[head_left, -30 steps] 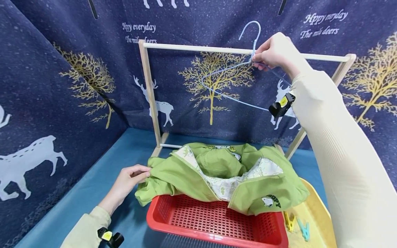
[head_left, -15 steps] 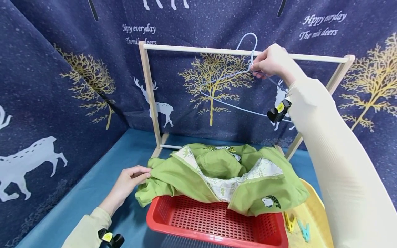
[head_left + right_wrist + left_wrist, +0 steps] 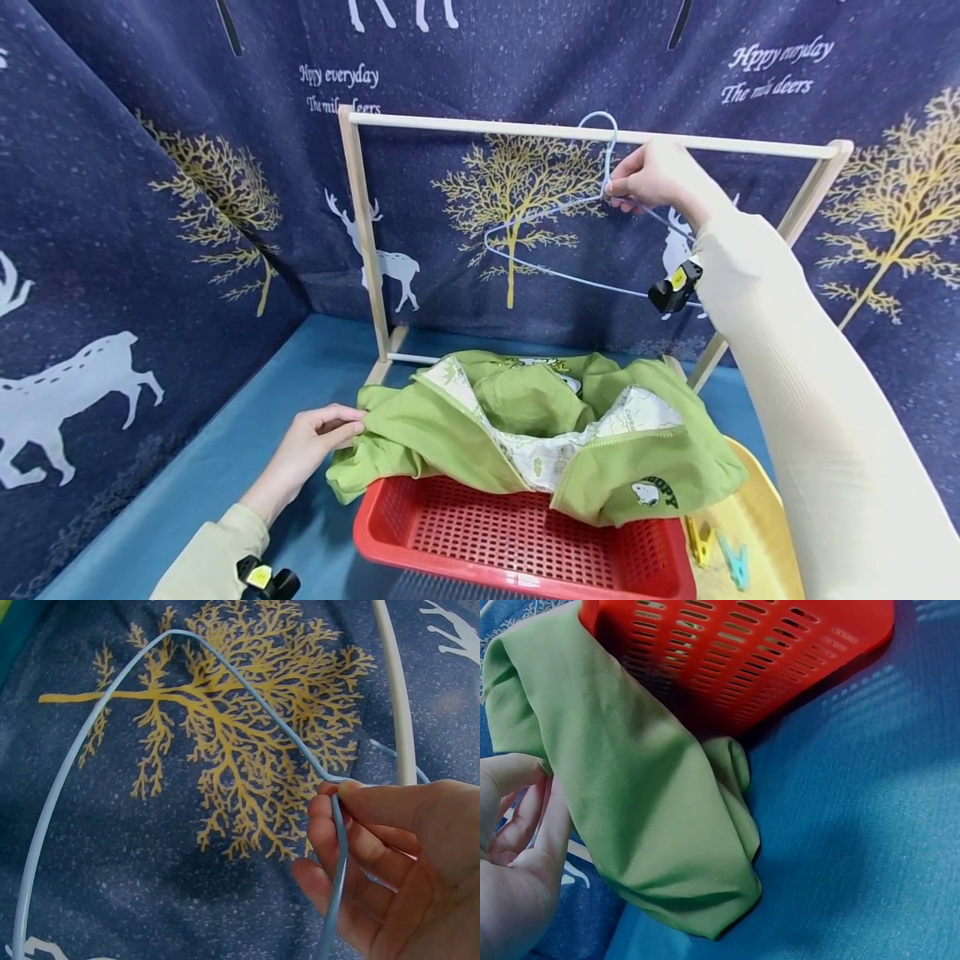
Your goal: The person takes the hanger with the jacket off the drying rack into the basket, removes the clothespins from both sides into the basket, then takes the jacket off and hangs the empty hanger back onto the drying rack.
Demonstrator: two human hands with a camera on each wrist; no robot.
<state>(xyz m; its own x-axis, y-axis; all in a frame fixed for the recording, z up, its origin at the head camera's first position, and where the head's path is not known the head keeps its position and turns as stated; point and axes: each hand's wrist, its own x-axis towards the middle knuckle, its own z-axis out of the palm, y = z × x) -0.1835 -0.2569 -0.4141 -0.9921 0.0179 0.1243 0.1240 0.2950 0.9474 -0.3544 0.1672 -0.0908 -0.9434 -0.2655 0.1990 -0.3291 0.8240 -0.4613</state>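
1. "Hppy everyday" and "The mild deers", partly blurred, are printed in white on the backdrop (image 3: 525, 50), upper left.
2. The same lines are repeated at upper right.
3. "HAPPY", partly hidden, is printed on the jacket (image 3: 660, 492).

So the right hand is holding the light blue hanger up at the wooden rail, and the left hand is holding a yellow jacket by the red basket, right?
Not quite: the jacket is green, not yellow, as the head view shows. The rest holds: the right hand holds the light blue hanger at the wooden rail, the left hand by the red basket.
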